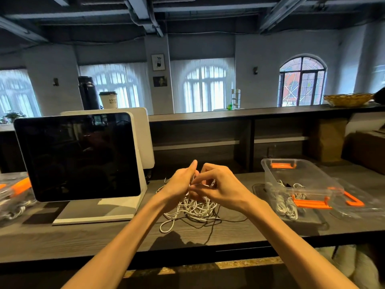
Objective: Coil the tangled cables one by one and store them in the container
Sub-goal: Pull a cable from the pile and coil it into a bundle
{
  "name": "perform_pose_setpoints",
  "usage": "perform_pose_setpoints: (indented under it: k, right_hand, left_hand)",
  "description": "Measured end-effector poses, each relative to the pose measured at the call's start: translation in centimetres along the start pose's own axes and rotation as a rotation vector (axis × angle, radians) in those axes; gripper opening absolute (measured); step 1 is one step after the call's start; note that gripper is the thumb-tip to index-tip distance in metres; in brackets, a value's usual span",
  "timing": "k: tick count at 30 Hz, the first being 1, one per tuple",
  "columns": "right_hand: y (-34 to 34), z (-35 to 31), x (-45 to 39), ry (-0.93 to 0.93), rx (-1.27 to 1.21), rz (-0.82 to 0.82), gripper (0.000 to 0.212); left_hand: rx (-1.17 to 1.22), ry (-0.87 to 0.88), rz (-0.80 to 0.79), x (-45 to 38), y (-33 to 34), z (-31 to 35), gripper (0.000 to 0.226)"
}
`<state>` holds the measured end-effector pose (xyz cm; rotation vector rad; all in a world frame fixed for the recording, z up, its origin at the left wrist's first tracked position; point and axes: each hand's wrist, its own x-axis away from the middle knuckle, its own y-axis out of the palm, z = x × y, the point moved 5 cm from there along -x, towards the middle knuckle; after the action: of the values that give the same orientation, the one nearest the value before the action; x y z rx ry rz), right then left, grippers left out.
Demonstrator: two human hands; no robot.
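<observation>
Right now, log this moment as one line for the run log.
stage: untangling | left hand: pinching cable | right hand: pinching cable | cable pile: tangled on desk | container: open, holds coiled cables

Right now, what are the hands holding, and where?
Both hands, left and right, pinch white cable strands lifted off the top of the tangled pile.

Counter: grey wooden counter top [83,236], matt, with visible grain.
Container: clear plastic storage box [270,174], glossy, with orange plastic latches [310,203].
Cables: heap of white tangled cables [193,209], smooth plastic sheath.
Screen: white-framed black monitor [77,155], glossy, reflective.
Basket: brown woven basket [348,99], rough.
</observation>
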<state>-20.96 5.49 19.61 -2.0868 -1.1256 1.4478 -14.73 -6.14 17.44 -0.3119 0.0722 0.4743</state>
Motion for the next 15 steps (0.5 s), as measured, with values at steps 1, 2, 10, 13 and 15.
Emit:
perform_pose_setpoints:
  k: [1, 2, 10, 13, 15]
  right_hand:
    - [-0.2, 0.0, -0.1, 0.005, 0.01, 0.022, 0.015]
    - [-0.5, 0.1, -0.2, 0.023, 0.003, 0.053, 0.015]
    - [-0.7, 1.7, 0.2, 0.145, -0.132, 0.033, 0.02]
    - [-0.1, 2.5, 0.5, 0.219, -0.311, -0.088, 0.02]
    - [0.2, 3.2, 0.9, 0.309, -0.516, -0.129, 0.031]
  left_hand:
    - [0.069, -0.029, -0.071, 0.3, 0.3, -0.2, 0.064]
    - [0.134, -0.064, -0.143, 0.6, 0.7, -0.3, 0.069]
    - [0.015, -0.21, -0.535, 2.2, 1.5, -0.8, 0.057]
    - [0.113, -0.204, -0.582, 2.4, 1.1, -0.7, 0.034]
    - [0.201, -0.143, -0.508, 2.1, 0.8, 0.0, 0.036]
